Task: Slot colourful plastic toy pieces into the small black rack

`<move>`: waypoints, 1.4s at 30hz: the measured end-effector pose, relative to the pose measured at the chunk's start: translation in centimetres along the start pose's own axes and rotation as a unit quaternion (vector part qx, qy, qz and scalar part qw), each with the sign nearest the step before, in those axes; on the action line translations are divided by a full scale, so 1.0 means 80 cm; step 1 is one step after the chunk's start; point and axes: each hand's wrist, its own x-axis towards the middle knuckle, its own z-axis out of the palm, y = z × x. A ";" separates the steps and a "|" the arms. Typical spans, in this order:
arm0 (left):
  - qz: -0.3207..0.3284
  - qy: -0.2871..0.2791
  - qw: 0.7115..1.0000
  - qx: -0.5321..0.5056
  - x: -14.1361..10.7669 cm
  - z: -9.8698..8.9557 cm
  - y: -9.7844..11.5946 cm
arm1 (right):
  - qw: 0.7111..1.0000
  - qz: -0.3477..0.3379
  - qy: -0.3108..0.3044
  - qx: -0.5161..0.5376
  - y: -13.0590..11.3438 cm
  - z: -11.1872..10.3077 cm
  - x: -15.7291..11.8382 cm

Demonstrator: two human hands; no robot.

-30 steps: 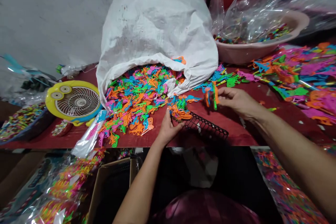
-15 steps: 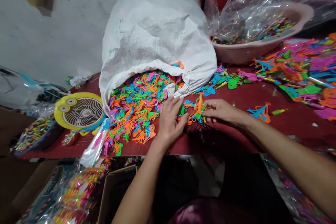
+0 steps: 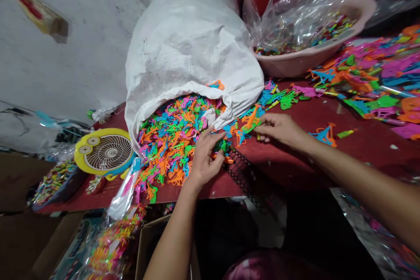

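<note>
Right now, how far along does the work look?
Possibly done: the colourful heap at right, though unconfirmed. In hand: the right hand holds orange and green pieces; the left hand is by the black mesh. Apparently left: the pile spilling from the white sack.

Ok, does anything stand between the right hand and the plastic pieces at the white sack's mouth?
Yes: from the right hand, the left hand and the sack's gathered edge partly block the way to the plastic pieces. The black mesh lies nearer the person, off that line.
</note>
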 end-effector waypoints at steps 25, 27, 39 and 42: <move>0.009 0.020 1.000 -0.019 -0.002 0.005 -0.005 | 0.975 -0.148 -0.074 -0.149 0.018 0.080 -0.013; 0.010 0.019 1.000 -0.022 -0.002 0.005 -0.005 | 0.970 -0.160 -0.056 -0.172 0.016 0.082 -0.014; 0.019 0.034 0.999 -0.016 -0.005 0.011 -0.013 | 0.944 -0.214 -0.089 -0.234 0.005 0.075 -0.011; 0.017 0.037 0.999 -0.022 -0.006 0.012 -0.015 | 0.943 -0.216 -0.098 -0.233 0.007 0.073 -0.009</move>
